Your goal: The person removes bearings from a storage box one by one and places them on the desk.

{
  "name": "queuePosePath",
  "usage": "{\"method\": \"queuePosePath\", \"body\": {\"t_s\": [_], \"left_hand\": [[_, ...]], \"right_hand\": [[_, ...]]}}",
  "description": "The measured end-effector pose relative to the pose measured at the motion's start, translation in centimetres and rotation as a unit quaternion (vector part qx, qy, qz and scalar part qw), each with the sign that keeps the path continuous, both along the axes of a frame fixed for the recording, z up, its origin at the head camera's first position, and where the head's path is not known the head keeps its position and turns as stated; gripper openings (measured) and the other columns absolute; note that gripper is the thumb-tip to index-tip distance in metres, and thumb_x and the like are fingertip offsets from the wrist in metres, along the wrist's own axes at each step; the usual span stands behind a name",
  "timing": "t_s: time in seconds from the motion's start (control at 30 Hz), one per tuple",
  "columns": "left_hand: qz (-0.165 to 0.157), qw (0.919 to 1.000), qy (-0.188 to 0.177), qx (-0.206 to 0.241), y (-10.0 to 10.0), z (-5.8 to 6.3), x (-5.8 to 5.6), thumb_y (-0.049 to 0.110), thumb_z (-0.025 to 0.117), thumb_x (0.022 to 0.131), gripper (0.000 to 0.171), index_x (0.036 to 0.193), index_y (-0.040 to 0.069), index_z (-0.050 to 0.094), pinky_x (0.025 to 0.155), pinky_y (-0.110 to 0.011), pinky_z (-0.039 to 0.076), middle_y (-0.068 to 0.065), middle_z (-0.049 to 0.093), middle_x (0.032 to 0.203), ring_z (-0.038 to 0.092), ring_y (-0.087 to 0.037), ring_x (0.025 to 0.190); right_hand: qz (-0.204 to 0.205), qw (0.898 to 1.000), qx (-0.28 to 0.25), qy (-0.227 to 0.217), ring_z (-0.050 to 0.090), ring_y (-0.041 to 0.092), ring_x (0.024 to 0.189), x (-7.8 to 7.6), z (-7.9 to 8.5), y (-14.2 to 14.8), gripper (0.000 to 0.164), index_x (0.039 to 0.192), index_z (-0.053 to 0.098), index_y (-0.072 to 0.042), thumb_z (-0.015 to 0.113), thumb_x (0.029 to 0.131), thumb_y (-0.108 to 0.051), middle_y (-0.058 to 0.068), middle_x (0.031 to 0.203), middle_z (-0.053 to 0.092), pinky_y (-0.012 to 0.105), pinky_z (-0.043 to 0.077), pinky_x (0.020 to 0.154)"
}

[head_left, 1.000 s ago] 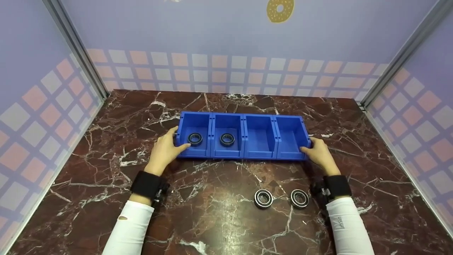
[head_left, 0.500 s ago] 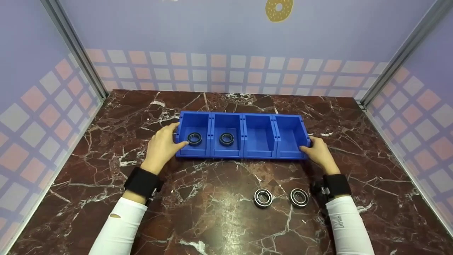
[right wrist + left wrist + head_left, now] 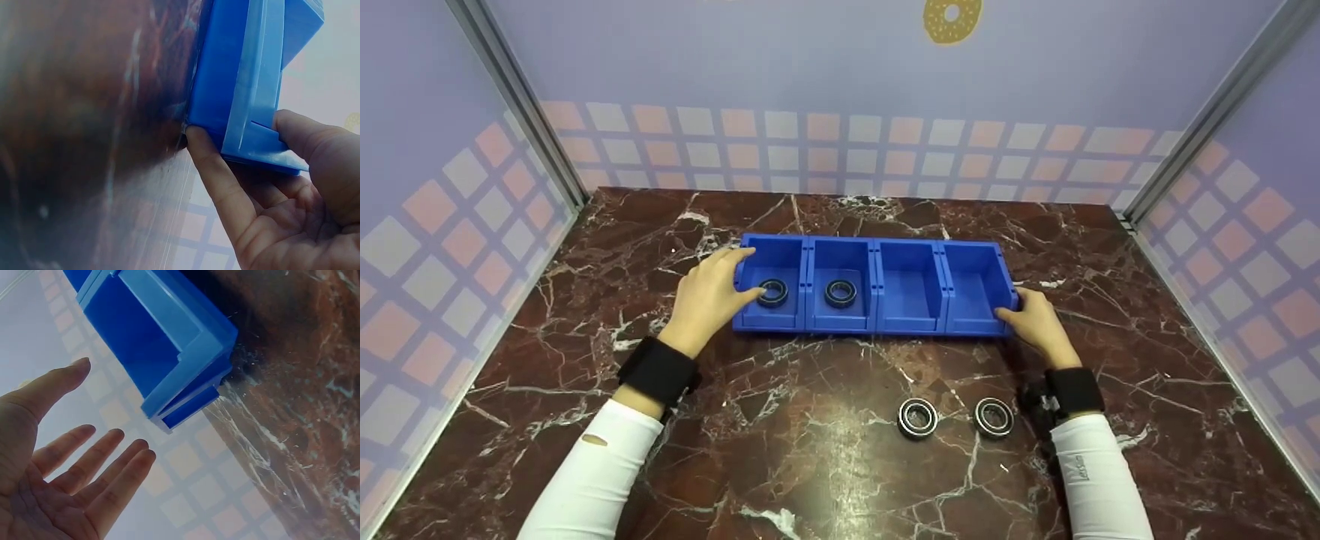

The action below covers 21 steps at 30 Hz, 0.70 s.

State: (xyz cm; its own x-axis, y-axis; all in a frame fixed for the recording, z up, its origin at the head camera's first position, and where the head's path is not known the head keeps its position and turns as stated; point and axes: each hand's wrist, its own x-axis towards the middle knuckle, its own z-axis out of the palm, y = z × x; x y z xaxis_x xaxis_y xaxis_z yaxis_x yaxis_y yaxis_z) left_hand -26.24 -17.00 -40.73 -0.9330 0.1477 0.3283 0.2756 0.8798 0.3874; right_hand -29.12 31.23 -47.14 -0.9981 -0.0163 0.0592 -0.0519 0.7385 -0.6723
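A row of joined blue bins (image 3: 909,328) stands on the table, its compartments side by side. One bearing (image 3: 773,293) lies in the leftmost compartment and another bearing (image 3: 841,293) in the compartment beside it. My left hand (image 3: 706,300) is at the row's left end, thumb and fingers spread; in the left wrist view the left hand (image 3: 67,478) is apart from the blue plastic. At the other end my right hand (image 3: 1037,324) grips the side wall. The right wrist view has the right hand's thumb (image 3: 304,132) over the rim and its fingers along the outside and underside.
Two more bearings, a left one (image 3: 917,418) and a right one (image 3: 994,418), lie on the dark marbled table (image 3: 810,480) in front of the bins. Patterned panels (image 3: 855,75) stand behind and at both sides.
My left hand has loosened from the bins' left end, its fingers lifting and spreading and its forearm swinging left. The right hand keeps its grip; bins and bearings stay nearly in place.
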Motion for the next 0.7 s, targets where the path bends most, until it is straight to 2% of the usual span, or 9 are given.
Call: {"method": "queuePosePath", "body": {"t_s": [0.17, 0.4, 0.7], "left_hand": [[-0.018, 0.9997, -0.005, -0.014, 0.5, 0.8, -0.3, 0.030, 0.083, 0.085, 0.065, 0.142, 0.007, 0.060, 0.089, -0.055, 0.060, -0.020, 0.063, 0.141, 0.069, -0.043, 0.116], [-0.046, 0.9986, -0.015, -0.020, 1.2, 1.7, -0.7, 0.029, 0.084, 0.085, 0.061, 0.139, 0.008, 0.063, 0.098, -0.055, 0.057, -0.015, 0.065, 0.140, 0.066, -0.039, 0.123], [-0.077, 0.9968, -0.008, -0.019, 2.8, 2.1, -1.3, 0.028, 0.082, 0.087, 0.055, 0.135, 0.009, 0.066, 0.105, -0.053, 0.054, -0.013, 0.067, 0.137, 0.066, -0.037, 0.123]], "right_hand": [[0.004, 1.000, 0.004, 0.005, 0.068, 0.037, 0.105, -0.1, 0.0, 0.1, 0.046, 0.131, 0.057, 0.018, 0.062, 0.092, -0.006, 0.038, 0.121, 0.067, 0.045, 0.054, 0.093], [0.007, 1.000, 0.011, 0.012, 0.069, 0.039, 0.103, -0.1, 0.0, 0.2, 0.044, 0.129, 0.059, 0.018, 0.063, 0.092, -0.007, 0.038, 0.119, 0.068, 0.049, 0.055, 0.093], [0.006, 1.000, 0.008, 0.014, 0.069, 0.032, 0.097, -0.1, -0.1, 0.2, 0.043, 0.127, 0.061, 0.017, 0.064, 0.091, -0.006, 0.036, 0.116, 0.070, 0.030, 0.053, 0.081]]}}
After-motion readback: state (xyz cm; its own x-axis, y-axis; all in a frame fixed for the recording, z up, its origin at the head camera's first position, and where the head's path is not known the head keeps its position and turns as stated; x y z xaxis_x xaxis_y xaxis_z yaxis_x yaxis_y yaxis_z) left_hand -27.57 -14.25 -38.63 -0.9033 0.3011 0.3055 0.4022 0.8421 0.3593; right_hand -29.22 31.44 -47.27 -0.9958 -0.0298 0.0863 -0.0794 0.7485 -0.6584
